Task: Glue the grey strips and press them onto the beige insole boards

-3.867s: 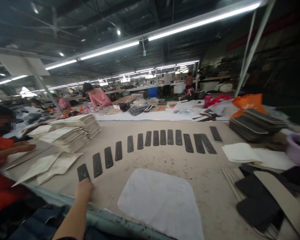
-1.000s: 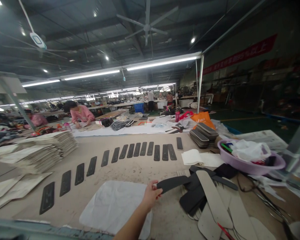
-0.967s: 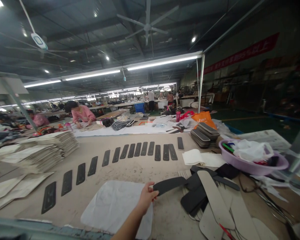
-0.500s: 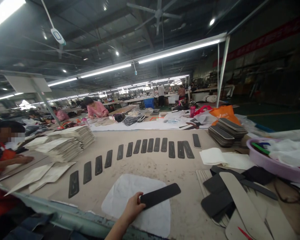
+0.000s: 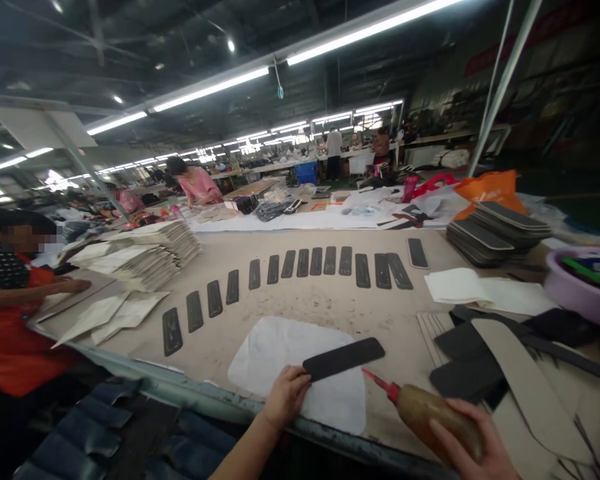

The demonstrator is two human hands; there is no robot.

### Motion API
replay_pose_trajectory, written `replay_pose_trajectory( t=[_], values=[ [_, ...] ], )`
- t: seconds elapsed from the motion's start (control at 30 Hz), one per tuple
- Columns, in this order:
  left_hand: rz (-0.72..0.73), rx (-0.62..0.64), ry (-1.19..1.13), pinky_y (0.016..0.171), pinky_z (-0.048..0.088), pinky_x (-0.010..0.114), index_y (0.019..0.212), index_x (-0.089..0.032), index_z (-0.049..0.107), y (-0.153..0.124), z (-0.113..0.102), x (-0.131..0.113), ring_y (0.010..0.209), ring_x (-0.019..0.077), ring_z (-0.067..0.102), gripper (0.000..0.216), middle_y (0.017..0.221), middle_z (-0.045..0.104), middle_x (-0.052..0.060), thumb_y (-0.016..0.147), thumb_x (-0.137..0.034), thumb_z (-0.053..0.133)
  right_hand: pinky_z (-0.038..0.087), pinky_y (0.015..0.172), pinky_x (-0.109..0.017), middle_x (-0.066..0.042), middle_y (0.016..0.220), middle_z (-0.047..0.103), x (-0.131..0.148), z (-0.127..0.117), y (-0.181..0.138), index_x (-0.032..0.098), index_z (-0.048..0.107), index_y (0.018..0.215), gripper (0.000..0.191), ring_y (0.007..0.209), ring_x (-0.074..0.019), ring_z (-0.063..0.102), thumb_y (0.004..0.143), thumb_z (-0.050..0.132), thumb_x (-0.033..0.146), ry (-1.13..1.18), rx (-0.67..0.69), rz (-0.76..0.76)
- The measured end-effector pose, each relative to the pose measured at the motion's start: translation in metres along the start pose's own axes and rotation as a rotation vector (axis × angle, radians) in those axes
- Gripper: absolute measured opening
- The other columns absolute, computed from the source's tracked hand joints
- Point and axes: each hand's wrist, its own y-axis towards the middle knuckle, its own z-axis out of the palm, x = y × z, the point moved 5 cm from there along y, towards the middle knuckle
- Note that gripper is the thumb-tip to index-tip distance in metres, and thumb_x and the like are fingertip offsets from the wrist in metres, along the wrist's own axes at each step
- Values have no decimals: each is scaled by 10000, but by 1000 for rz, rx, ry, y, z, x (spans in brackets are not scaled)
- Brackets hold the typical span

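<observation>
Left hand (image 5: pixel 286 399), in the head view, is nearly drawn together, thumb and fingers pinching the near end of a dark strip (image 5: pixel 344 359). The strip slants away to the right above the white sheet (image 5: pixel 267 347), its far end reaching past the sheet's edge over the table (image 5: pixel 290 303). Whether it lies flat or is slightly raised, I can't tell.

What has just changed is on my other side. Half a second ago only my left hand showed; now my right hand (image 5: pixel 475 443) has come in, fingers curled around a brown bottle (image 5: pixel 420 413), spread as wide as its body needs. The bottle is tilted, its red nozzle (image 5: pixel 381 385) aimed at the strip's lower edge, just beside it; contact I can't make out. The strip itself has come over from near the pile (image 5: pixel 467 380) on my right within about the last second. As I judge it, fetching is over for this piece: strip and bottle are together, and both hands are taken up.

Beyond the sheet, the row (image 5: pixel 303 263) of dark pieces curves across the table as before, faint glossy marks on them. At far left, a co-worker's hand (image 5: pixel 77 285) rests near the pale stacks (image 5: pixel 150 257).
</observation>
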Motion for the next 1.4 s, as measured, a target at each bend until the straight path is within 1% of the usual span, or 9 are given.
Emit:
replay_pose_trajectory(
  t=[0.13,0.3,0.43,0.6,0.7,0.83,0.97,1.2,1.4],
  values=[
    [28,-24,-9,810,504,338,986,-218,663,0,4,5,900,182,555,214,968,631,64,869,-202,485,519,745,-329,-57,990,556,43,52,-1,234,479,1016,335,874,-214,574,762,597,417,-8,118,-208],
    [19,-14,-10,813,505,323,973,-206,661,-1,4,7,904,172,558,200,970,626,65,873,-215,489,488,753,-355,-57,939,510,66,105,-9,216,463,1023,221,863,-202,524,824,550,252,-37,321,-449],
    [14,-5,-11,802,507,330,979,-210,658,0,4,6,898,174,557,210,961,622,69,879,-215,473,478,765,-402,-70,922,490,71,129,-11,212,456,1051,233,876,-224,500,829,523,189,-42,381,-576],
    [17,7,-19,789,510,333,970,-206,655,2,3,4,885,175,556,211,940,622,72,879,-198,464,494,743,-387,-70,921,469,72,147,-14,207,454,1067,261,860,-217,506,819,504,142,-41,439,-637],
    [23,7,-25,788,513,334,970,-206,652,3,2,3,883,175,557,212,936,621,73,880,-195,461,502,741,-382,-70,920,469,68,148,-15,208,474,1054,244,850,-210,508,823,486,131,-71,453,-641],
    [37,0,-30,788,515,332,973,-204,651,4,2,3,879,174,559,203,932,620,71,872,-190,475,504,748,-384,-76,937,460,59,138,-12,207,483,1072,246,853,-209,505,835,489,144,-127,419,-642],
    [44,-14,-42,800,515,330,968,-207,649,4,3,4,883,173,564,194,941,622,64,865,-182,486,493,788,-405,-93,984,454,48,117,0,202,477,1070,242,906,-221,495,835,491,146,-191,345,-618],
    [76,-35,-13,799,529,325,950,-214,656,6,2,3,873,171,592,188,931,635,59,860,-203,491,504,740,-394,-80,927,483,35,81,25,213,511,1038,222,854,-220,511,823,501,158,-326,176,-609],
    [86,-33,-16,798,532,327,953,-215,652,6,3,4,875,175,595,192,937,634,64,869,-214,479,486,768,-411,-77,912,469,24,64,42,210,510,1026,187,859,-227,496,840,497,197,-410,75,-567]
  ],
)
